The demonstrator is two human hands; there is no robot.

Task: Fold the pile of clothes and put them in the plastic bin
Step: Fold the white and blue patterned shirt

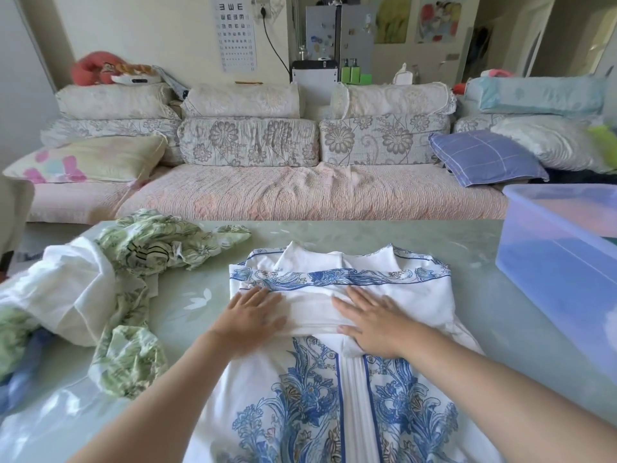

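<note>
A white dress with blue floral print [337, 396] lies flat on the pale green table [187, 305], its neck end away from me and its sleeves folded across the chest. My left hand [248, 320] presses flat on the folded part at the left. My right hand [370, 322] presses flat on it at the right, fingers straight. A pile of unfolded clothes [100, 295], green-patterned and white, sits at the table's left. The translucent plastic bin [561, 262] stands at the right edge of the table.
Beyond the table stands a long sofa [283, 195] with floral cushions and several pillows. A blue garment [20, 379] peeks from under the pile at the far left.
</note>
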